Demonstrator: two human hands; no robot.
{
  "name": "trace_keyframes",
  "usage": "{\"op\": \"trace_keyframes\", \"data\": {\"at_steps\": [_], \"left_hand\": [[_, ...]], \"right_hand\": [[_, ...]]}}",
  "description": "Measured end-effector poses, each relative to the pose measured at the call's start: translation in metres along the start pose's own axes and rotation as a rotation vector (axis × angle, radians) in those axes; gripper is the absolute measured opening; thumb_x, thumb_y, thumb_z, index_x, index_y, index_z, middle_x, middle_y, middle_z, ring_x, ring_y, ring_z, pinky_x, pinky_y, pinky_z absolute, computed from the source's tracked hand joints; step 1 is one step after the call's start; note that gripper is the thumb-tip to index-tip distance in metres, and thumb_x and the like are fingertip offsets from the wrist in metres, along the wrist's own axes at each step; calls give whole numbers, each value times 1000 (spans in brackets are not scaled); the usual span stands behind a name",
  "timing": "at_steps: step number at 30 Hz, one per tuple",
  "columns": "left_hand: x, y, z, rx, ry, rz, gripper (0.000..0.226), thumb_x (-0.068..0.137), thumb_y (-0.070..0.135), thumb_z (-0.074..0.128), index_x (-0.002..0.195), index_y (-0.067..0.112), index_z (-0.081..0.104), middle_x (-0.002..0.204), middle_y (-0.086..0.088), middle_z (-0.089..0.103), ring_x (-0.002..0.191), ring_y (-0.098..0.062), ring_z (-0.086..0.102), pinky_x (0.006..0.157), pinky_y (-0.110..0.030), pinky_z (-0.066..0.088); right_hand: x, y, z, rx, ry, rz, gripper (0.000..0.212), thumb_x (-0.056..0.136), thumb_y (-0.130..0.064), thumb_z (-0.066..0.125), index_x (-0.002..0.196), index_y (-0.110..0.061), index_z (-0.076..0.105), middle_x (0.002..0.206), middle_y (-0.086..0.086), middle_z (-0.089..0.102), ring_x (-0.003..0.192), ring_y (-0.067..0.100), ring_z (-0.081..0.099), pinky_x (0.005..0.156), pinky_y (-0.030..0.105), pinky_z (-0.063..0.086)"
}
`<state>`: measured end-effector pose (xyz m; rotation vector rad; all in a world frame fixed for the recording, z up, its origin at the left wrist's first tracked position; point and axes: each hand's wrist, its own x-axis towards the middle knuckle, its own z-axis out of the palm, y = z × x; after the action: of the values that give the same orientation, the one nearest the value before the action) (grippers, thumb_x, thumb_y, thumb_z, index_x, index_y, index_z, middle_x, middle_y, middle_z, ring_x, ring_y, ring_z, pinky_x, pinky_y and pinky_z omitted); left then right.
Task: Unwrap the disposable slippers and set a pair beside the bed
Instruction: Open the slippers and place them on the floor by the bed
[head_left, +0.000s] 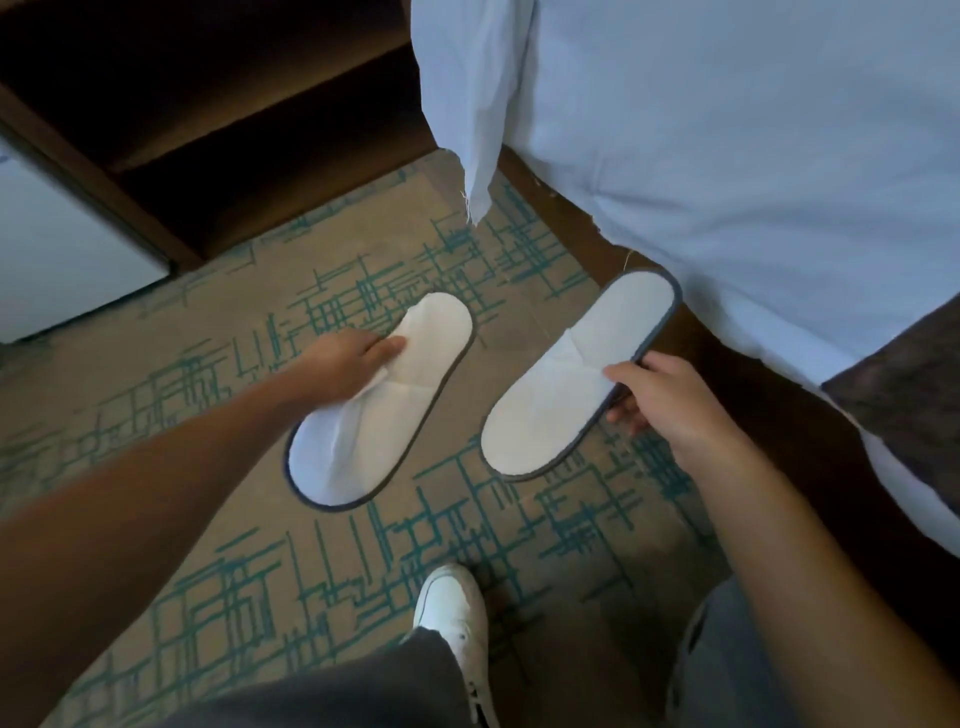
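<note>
Bare carpet (519, 322) lies between the two slippers (384, 400) — the bed (753, 156) walls the right, a dark cabinet (208, 130) the far left.

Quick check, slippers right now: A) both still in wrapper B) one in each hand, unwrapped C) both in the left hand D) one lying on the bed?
B: the left hand grips the left slipper by its upper, the right hand holds the right slipper by its edge, above the carpet; no wrapper shows.
</note>
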<state>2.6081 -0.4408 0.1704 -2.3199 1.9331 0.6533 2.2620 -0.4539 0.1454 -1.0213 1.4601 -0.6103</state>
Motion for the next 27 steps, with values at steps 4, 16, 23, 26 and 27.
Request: {"op": "trace_keyframes", "data": {"at_steps": [4,16,23,26,27], "left_hand": [[20,0,9,-45,135,27,52,99,56,42,86,11,64,80,-11,64,75,-29,60,64,-39,42],[34,0,60,-90,59,-85,59,100,53,35,74,9,64,79,-12,65,76,-31,62,67,-36,46],[0,-7,105,216,-92,32,47,100,54,28,86,21,58,100,-14,70,91,-35,63,68,-36,44],[-9,-4,112,273,-139,73,46,97,65,31,88,26,52,97,-12,69,91,-34,64,65,-36,41],[-10,-2,112,274,-142,75,46,96,67,33,92,26,53,96,-12,68,91,-34,65,65,-36,41]], "right_hand": [[8,33,16,-17,2,113,17,98,-17,64,101,-1,68,77,15,70,58,20,62,51,33,45],[35,153,71,-16,99,388,21,96,-16,66,101,4,72,69,10,68,49,15,61,41,22,46],[35,210,91,-120,119,619,25,95,-26,69,94,-1,68,69,9,70,50,15,65,39,24,49],[35,217,91,-199,99,671,37,94,-32,70,95,5,71,68,11,71,49,18,62,46,26,49],[36,216,89,-241,85,672,38,94,-33,70,94,4,72,67,11,71,48,19,61,46,25,49]]}}
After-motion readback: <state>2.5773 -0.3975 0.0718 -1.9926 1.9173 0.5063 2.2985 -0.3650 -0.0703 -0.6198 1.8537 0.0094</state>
